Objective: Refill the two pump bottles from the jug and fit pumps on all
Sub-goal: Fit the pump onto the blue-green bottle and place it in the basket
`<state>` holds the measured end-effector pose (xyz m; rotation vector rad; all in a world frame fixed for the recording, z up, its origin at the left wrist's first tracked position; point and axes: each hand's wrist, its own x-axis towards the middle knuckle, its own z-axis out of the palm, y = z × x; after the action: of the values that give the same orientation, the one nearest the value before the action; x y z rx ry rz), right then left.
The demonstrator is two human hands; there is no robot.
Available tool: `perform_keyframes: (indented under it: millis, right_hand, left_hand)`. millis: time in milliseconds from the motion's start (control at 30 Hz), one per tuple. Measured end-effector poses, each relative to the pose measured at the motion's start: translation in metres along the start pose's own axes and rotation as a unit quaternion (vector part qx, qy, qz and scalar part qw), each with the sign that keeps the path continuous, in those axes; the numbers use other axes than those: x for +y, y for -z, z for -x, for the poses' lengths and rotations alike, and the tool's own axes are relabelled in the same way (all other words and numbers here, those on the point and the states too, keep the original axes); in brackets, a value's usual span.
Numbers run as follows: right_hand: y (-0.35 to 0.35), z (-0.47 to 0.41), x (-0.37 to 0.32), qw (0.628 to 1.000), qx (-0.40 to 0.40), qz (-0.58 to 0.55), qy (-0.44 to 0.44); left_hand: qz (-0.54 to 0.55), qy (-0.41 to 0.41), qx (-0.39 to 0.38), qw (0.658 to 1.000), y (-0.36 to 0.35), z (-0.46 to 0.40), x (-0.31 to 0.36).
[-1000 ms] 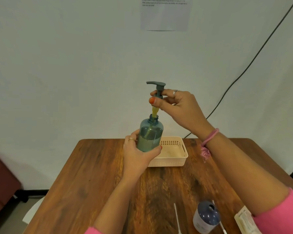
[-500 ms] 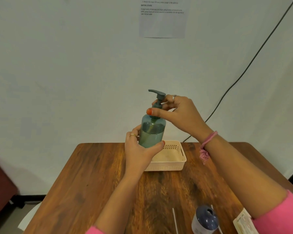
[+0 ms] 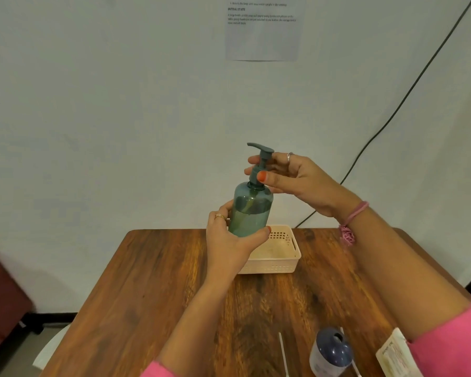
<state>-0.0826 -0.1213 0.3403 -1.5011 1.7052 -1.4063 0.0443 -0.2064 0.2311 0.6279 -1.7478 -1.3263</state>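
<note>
A teal see-through pump bottle [image 3: 252, 210], part full of greenish liquid, is held up above the wooden table [image 3: 158, 289]. My left hand [image 3: 229, 238] grips its lower body. The dark teal pump [image 3: 260, 161] sits in the bottle's neck, spout pointing left. My right hand [image 3: 291, 180] pinches the pump's collar between thumb and fingers. Near the table's front edge stands a second bottle [image 3: 331, 353], pale with a dark blue top; its lower part is cut off by the frame.
A cream plastic basket [image 3: 279, 257] sits behind the held bottle at the table's far side. A thin white tube [image 3: 283, 355] lies at the front. A white packet [image 3: 397, 355] lies under my right sleeve. A black cable runs down the wall.
The pump, held above the neck with its tube showing a second ago, has gone down into the bottle and now sits on the neck. Both hands raised the bottle slightly.
</note>
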Motion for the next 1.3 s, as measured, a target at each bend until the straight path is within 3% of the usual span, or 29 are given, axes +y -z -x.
perform_keyframes:
  millis: [400, 600, 900, 1067, 1167, 1300]
  right_hand:
    - [-0.006, -0.001, -0.001, 0.999, 0.043, 0.005, 0.026]
    - [-0.012, -0.006, 0.008, 0.993, 0.116, 0.008, 0.032]
    - [0.001, 0.000, 0.005, 1.000, -0.014, -0.023, 0.000]
    - [-0.016, -0.003, 0.012, 0.993, 0.090, -0.072, 0.023]
    - [-0.023, -0.006, 0.019, 0.990, 0.133, -0.038, 0.015]
    - [-0.015, -0.004, 0.016, 0.998, 0.033, -0.045, -0.022]
  left_hand:
    - [0.003, 0.005, -0.001, 1.000, 0.001, 0.003, 0.005]
    - [0.000, 0.006, -0.002, 1.000, 0.001, 0.002, 0.005]
    - [-0.018, 0.006, -0.004, 1.000, 0.003, 0.001, 0.001]
    - [-0.023, 0.007, 0.007, 1.000, 0.003, 0.001, -0.001]
    - [-0.023, 0.010, 0.010, 1.000, 0.004, 0.001, -0.004]
    - [-0.022, 0.013, 0.004, 1.000, 0.004, 0.001, -0.007]
